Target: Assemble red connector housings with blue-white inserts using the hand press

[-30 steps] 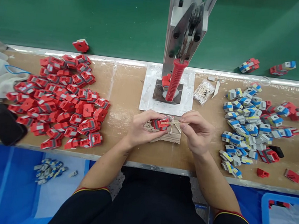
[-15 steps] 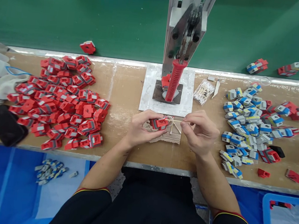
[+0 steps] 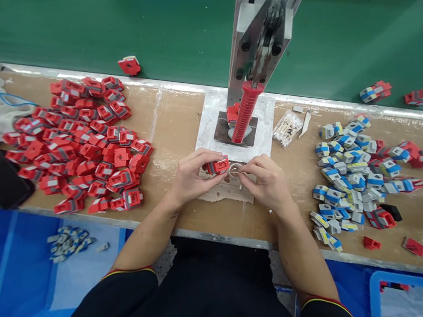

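My left hand (image 3: 194, 176) is closed around a red plastic part (image 3: 217, 165) with a grey band, its recessed side facing up. My right hand (image 3: 267, 183) pinches a thin cotton swab, mostly hidden by the fingers. The pinch is over a small round clear dish (image 3: 235, 169), just right of the red part. Beneath both hands lies a torn piece of cardboard (image 3: 223, 195). Directly behind them stands a hand press with a red ribbed handle (image 3: 247, 113); another red part (image 3: 233, 111) sits at its base.
Red parts (image 3: 92, 152) are heaped at left, beside a black phone (image 3: 3, 178). Grey, blue and yellow parts (image 3: 356, 167) form a pile at right. A bag of cotton swabs (image 3: 287, 128) lies by the press plate (image 3: 209, 128). A blue-rimmed bin (image 3: 374, 294) is lower right.
My right hand has moved left, bringing the swab from the red part to the small dish. My left hand has shifted slightly left and up with the red part, which is now tilted.
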A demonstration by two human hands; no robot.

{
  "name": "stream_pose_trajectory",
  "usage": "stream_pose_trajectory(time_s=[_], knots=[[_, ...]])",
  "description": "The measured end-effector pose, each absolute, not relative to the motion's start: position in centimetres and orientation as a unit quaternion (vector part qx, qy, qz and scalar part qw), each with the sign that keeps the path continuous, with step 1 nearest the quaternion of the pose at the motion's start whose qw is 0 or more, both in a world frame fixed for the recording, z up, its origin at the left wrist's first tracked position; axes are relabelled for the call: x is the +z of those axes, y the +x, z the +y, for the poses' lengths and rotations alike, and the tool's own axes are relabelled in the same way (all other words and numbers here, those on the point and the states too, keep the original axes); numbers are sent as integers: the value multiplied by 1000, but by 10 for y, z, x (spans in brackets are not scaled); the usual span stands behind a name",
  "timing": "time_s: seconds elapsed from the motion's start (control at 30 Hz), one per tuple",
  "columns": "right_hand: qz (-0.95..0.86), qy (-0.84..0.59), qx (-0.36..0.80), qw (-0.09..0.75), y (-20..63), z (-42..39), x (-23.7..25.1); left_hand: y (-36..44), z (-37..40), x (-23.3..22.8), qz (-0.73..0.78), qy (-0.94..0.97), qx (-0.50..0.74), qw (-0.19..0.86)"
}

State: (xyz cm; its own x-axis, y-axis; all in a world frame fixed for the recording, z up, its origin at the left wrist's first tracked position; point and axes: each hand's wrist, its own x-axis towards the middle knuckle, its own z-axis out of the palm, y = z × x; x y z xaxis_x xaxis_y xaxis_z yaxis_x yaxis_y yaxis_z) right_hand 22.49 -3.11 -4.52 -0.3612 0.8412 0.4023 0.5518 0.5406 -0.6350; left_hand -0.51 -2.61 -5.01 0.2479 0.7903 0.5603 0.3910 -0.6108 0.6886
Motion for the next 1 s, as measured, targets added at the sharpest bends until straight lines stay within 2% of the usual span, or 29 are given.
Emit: stream_pose_trajectory(time_s=[0.07,0.2,0.27,0.5,1.0], knots=[[-771,-437,227,403,228,-33,-41,-5,-27,-50,392,764,469,207],[-672,-405,297,544,231,-39,-31,-3,-29,-48,382,774,458,213],[-645,-388,323,574,228,-40,-29,-2,-30,-48,376,780,450,217],[-643,-398,344,556,215,-41,-32,1,-31,-50,361,780,457,227],[-677,-430,288,524,226,-39,-28,-1,-31,-48,371,778,454,228]])
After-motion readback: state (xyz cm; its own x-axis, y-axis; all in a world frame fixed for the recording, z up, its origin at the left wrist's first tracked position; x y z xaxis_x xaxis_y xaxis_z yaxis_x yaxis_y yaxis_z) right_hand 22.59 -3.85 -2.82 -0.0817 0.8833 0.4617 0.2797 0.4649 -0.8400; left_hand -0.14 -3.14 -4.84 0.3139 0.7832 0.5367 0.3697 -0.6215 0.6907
